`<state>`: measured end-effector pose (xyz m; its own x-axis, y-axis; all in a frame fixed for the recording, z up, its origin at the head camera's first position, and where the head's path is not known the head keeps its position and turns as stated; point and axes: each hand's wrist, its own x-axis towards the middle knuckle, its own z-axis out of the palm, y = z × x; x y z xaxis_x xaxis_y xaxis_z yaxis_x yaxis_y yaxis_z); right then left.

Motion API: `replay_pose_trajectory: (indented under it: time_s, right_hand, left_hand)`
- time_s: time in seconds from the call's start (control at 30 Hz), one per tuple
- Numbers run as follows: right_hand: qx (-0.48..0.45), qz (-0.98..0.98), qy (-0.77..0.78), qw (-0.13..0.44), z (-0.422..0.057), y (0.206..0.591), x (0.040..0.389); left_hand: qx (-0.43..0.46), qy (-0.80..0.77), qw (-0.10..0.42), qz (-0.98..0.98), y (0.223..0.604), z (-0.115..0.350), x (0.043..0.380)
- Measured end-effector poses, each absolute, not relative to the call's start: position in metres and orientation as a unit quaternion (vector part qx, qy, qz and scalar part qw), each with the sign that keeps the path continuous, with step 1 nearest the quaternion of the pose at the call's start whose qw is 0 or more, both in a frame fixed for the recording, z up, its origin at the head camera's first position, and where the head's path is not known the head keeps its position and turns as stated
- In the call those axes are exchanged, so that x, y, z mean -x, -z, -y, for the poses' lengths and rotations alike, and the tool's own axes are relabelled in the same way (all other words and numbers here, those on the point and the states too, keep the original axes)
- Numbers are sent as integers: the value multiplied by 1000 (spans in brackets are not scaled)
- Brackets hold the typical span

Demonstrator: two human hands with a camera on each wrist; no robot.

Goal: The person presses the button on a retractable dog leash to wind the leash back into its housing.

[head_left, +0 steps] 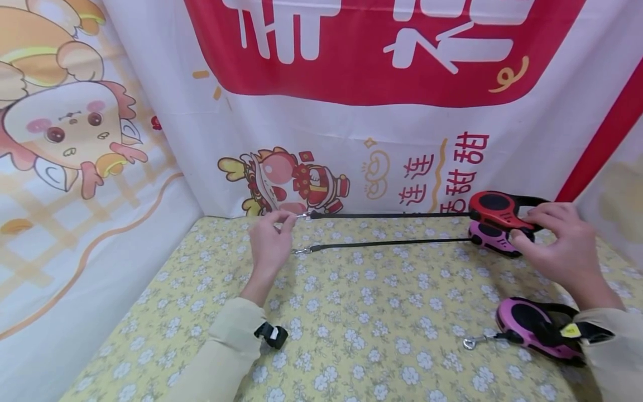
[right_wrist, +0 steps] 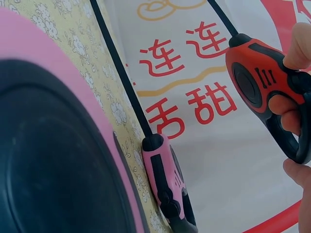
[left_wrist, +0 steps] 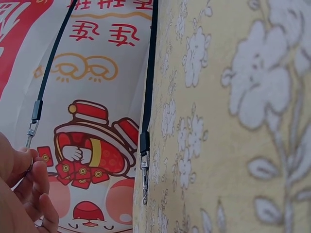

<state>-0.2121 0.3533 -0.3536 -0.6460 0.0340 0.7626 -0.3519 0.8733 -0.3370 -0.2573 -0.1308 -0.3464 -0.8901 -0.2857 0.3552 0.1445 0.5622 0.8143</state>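
Note:
My right hand (head_left: pixel 565 245) grips a red retractable dog leash (head_left: pixel 494 205), its fingers through the handle in the right wrist view. A black strap (head_left: pixel 392 215) runs from it to a silver snap hook (left_wrist: pixel 31 133), which my left hand (head_left: pixel 271 240) pinches between thumb and fingers. The strap looks straight and raised above the table. Below it on the cloth lies a pink retractable leash (right_wrist: pixel 163 170), partly covered by the red one in the head view. Its strap (head_left: pixel 392 243) is drawn out too, ending in another snap hook (left_wrist: pixel 145 179).
A second pink leash (head_left: pixel 512 310) lies nearer, under my right wrist, its hook (head_left: pixel 469 343) close to the housing. A floral cloth (head_left: pixel 372 346) covers the table. Printed fabric (head_left: pixel 351 128) hangs behind and at both sides.

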Motion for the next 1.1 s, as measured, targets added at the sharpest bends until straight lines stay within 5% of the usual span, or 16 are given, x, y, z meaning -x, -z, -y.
replay_pose_trajectory:
  time_s: [1.1]
  right_hand:
    - [-124, 877, -227, 405, -348, 352, 210]
  left_hand:
    - [-20, 453, 231, 861, 350, 126, 255]
